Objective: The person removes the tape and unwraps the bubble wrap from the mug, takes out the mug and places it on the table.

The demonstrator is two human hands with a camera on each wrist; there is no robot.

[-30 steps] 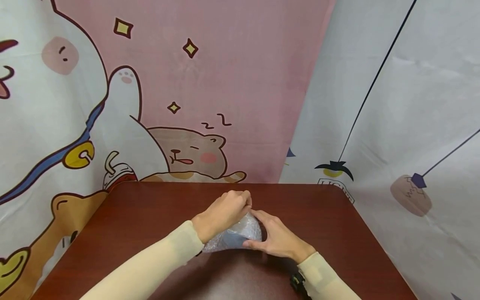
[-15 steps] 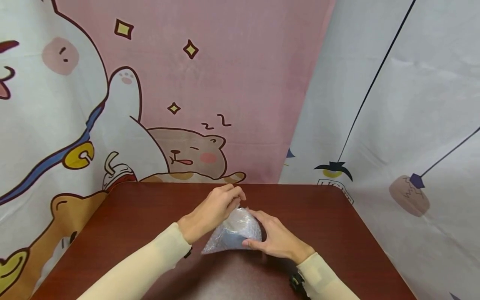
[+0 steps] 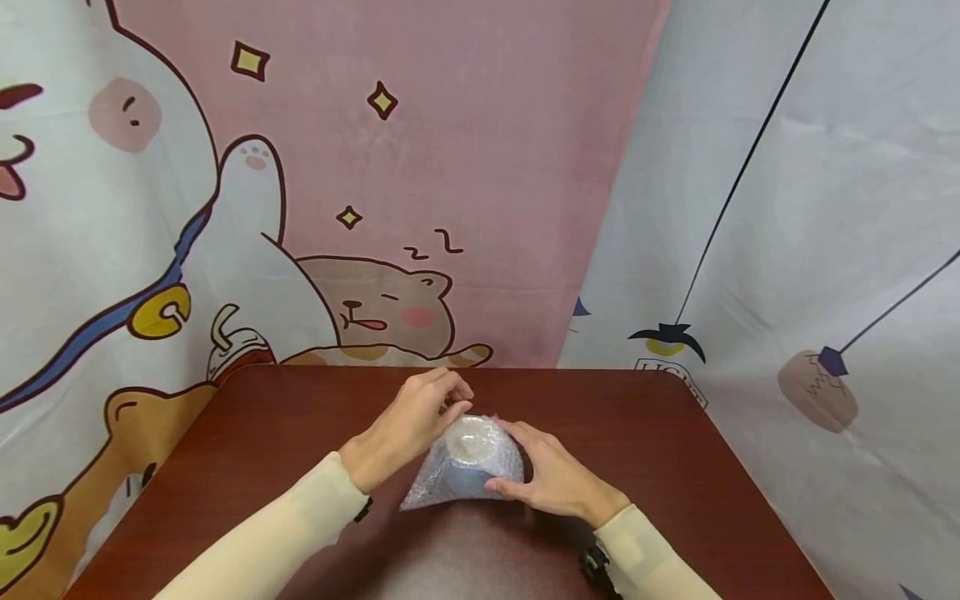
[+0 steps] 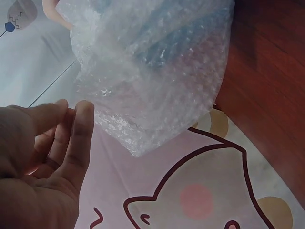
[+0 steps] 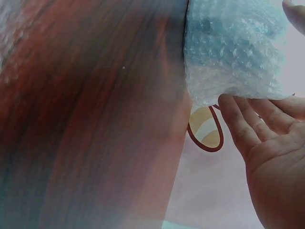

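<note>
A blue, bowl-shaped thing wrapped in bubble wrap (image 3: 476,467) sits in the middle of the table, a pale round ring showing on its top. My right hand (image 3: 558,479) holds it from the right, thumb at the front and fingers around the back. The right wrist view shows those fingers (image 5: 238,119) against the edge of the bubble wrap (image 5: 233,57). Above its upper left side is my left hand (image 3: 412,421), fingers loosely bent and thumb apart from them. In the left wrist view, the fingertips (image 4: 85,107) are right beside the loose edge of the wrap (image 4: 143,109).
A dark red-brown table (image 3: 315,408) lies under the wrapped thing. Behind it hangs a cloth backdrop (image 3: 487,167) with cartoon animals on pink and grey. A dark strap with a device (image 3: 596,562) is worn at the right wrist.
My left hand has moved left and away from the top of the bubble wrap, its fingers loosening, which uncovers the round ring. The right hand has stayed in place.
</note>
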